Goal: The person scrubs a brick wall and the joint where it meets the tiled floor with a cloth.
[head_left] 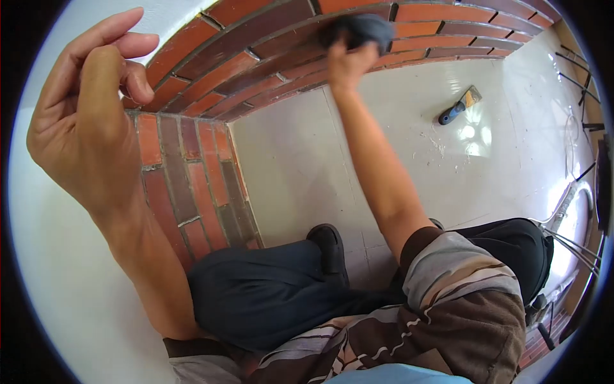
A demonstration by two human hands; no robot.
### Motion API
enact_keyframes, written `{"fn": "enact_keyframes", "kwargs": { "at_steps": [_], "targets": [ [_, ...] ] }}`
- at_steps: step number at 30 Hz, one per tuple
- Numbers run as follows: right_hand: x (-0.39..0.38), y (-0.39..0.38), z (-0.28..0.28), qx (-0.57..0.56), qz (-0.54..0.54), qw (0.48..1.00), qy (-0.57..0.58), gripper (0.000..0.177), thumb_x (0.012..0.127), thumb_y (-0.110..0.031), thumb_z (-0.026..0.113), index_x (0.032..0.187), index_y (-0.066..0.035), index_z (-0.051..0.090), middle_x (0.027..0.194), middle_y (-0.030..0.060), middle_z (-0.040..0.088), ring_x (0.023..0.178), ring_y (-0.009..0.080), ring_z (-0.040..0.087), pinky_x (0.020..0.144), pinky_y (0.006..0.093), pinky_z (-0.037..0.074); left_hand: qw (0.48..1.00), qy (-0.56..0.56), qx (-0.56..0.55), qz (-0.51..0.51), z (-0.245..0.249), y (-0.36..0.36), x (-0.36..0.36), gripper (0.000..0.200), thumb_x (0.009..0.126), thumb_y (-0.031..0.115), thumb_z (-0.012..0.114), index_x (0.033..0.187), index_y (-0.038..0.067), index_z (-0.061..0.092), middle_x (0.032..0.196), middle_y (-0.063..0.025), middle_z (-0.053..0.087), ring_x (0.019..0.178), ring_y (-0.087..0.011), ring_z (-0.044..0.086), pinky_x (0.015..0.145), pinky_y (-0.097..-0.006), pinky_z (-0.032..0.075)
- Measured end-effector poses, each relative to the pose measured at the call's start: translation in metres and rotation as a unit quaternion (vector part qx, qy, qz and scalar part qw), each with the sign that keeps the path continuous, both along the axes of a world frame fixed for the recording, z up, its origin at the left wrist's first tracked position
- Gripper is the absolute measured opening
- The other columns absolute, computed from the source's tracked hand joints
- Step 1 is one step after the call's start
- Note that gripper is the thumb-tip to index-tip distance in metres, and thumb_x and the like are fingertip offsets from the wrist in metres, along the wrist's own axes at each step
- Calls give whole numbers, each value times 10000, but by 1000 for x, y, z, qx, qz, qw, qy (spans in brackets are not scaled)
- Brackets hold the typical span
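My right hand [352, 63] grips a dark, rounded pad [368, 31], which lies against the red and brown brick wall [275, 45]. The pad and the fingers are slightly blurred. At the upper left my left hand [96, 109] is raised near the white wall, its fingers apart and loosely curled with nothing in them. On the pale tiled floor [294, 147] to the right lies a scraper [457, 109] with a blue and black handle; neither hand touches it.
Small light crumbs are scattered on the floor near the scraper. A lower brick section [185, 173] meets the main wall at a corner on the left. My bent legs and dark shoe [328, 251] are below. Cables [575, 246] and dark metal legs stand at the far right.
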State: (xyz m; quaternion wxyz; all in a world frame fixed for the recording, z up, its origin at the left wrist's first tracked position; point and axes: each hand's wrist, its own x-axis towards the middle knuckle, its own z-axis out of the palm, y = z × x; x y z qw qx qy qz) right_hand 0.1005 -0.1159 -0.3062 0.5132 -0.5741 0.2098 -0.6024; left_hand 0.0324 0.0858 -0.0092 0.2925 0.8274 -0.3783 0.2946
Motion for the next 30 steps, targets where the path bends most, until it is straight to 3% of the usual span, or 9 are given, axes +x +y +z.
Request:
{"fn": "enact_keyframes", "kwargs": {
  "at_steps": [3, 4, 8, 11, 19, 21, 23, 26, 30],
  "targets": [
    [5, 85, 8, -286, 140, 945, 75, 203, 588, -69, 649, 783, -77, 594, 884, 144, 620, 863, 352, 598, 790, 433, 482, 1000, 23, -6, 7, -5, -9, -3, 248, 895, -20, 516, 1012, -4, 734, 839, -116, 730, 589, -82, 589, 588, -230, 502],
    [13, 95, 20, -370, 175, 912, -31, 210, 589, -91, 651, 795, -100, 608, 940, 111, 633, 928, 330, 600, 824, 437, 484, 999, 36, -10, 6, -7, -13, -3, 248, 895, -21, 515, 1010, -4, 735, 837, -115, 730, 589, -81, 589, 588, -228, 502],
    [14, 79, 20, -342, 186, 920, -52, 274, 571, -47, 646, 837, -112, 637, 984, 75, 656, 987, 325, 603, 849, 436, 483, 993, 105, -56, 10, -9, -30, -17, 246, 895, -24, 517, 1005, -2, 736, 828, -106, 728, 590, -77, 587, 590, -222, 498],
    [-1, 18, 4, -266, 58, 961, 57, 302, 571, -7, 630, 854, -110, 649, 786, 106, 632, 647, 360, 592, 583, 408, 496, 993, 106, -54, 18, -5, -22, -18, 247, 895, -23, 518, 1010, 2, 735, 833, -110, 730, 587, -77, 587, 596, -221, 500],
    [7, -103, 26, -12, -156, 987, -43, 134, 889, -34, 585, 977, 67, 571, 984, 179, 619, 884, 323, 584, 850, 394, 449, 996, 30, -71, 43, 10, -10, -18, 231, 899, 11, 531, 1011, -12, 732, 839, -125, 735, 580, -87, 609, 607, -234, 524],
    [7, -48, 32, -8, -120, 993, 3, 230, 897, -93, 597, 1014, 97, 544, 1052, 216, 601, 970, 368, 576, 904, 435, 423, 998, -10, -54, 30, 15, 4, -6, 230, 898, 15, 533, 1010, -15, 732, 838, -127, 735, 581, -89, 610, 607, -233, 525],
    [20, 17, -7, -60, -57, 989, 125, 227, 749, 9, 601, 965, 37, 536, 1084, 289, 549, 1043, 441, 523, 953, 509, 378, 998, -34, -55, 25, 20, 10, 2, 229, 897, 22, 537, 1011, -19, 731, 839, -128, 735, 582, -90, 611, 606, -232, 524],
    [-7, 69, -11, -305, 192, 918, 168, 306, 676, 1, 633, 975, -39, 584, 1052, 226, 599, 1077, 448, 528, 959, 542, 388, 995, -38, -83, 39, 29, 10, -1, 228, 898, 39, 543, 1013, -25, 729, 840, -132, 735, 582, -91, 611, 601, -231, 520],
    [-17, 67, -3, -68, 195, 970, 125, 187, 717, 8, 650, 893, -28, 596, 865, 202, 634, 845, 400, 610, 773, 440, 481, 992, 56, -84, 75, 38, 21, -11, 256, 895, 60, 525, 1040, -41, 710, 867, -134, 727, 599, -92, 593, 594, -226, 491]
  ]
}}
